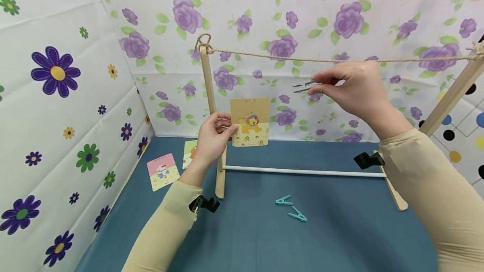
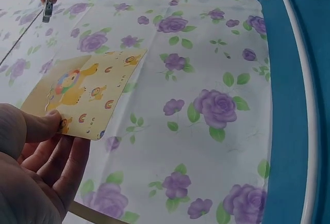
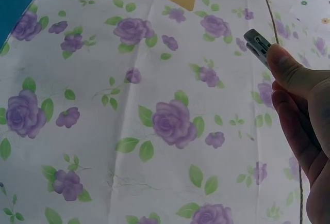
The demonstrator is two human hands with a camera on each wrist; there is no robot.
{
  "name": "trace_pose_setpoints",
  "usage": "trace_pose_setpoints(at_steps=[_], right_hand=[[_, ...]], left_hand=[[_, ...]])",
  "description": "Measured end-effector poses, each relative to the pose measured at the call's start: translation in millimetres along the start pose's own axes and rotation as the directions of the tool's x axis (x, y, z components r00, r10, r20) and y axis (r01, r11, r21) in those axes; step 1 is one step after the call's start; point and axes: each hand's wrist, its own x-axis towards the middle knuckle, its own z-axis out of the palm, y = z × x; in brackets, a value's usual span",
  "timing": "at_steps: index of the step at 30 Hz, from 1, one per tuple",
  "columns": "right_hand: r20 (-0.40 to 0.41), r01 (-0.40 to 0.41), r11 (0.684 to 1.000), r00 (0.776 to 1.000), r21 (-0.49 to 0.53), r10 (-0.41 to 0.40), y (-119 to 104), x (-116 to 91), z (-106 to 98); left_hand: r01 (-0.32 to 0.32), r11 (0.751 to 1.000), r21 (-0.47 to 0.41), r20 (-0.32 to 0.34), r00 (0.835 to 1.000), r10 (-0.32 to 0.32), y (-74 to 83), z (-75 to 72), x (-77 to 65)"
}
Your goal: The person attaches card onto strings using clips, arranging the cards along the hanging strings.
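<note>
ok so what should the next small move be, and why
I'd probably have the left hand lift the card towards the rope. In the head view the card's top edge sits below the rope, while the right hand pinches a clip, so the card likely needs to come up before it can be clipped there.

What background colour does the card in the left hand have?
The card is tan above and pale yellow below; the head view shows this best.

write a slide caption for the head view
The left hand holds a lion card below strung twine while the right hand pinches a grey clip; two teal clips lie on the table.
</note>
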Motion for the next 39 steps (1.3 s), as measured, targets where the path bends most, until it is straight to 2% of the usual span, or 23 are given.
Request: trace_pose_setpoints(at_steps=[10, 20, 30, 39], right_hand=[[0.013, -0.02, 1.0, 1.0, -0.023, 0.02, -8.2, 28.8, -10.2], [0.034, -0.114, 0.993, 0.993, -0.008, 0.114, -12.4, 56.1, -17.6], [0.077, -0.27, 0.963, 0.96, 0.001, 0.269, -13.7, 74.7, -9.7], [0.132, -0.303, 0.952, 0.943, -0.035, 0.305, -10.7, 85.6, -5.4]], left_hand=[[-0.036, 0.999, 0.026, 0.002, 0.999, 0.036, 14.9, 1.7, 11.8], [-0.078, 0.997, 0.03, -0.008, 0.997, 0.078, 29.2, 5.5, 22.5], [-0.097, 0.995, 0.022, -0.056, 0.994, 0.098, 35.4, 10.0, 33.5], [-0.121, 0.992, 0.046, -0.051, 0.991, 0.123, 42.5, 10.7, 41.0]])
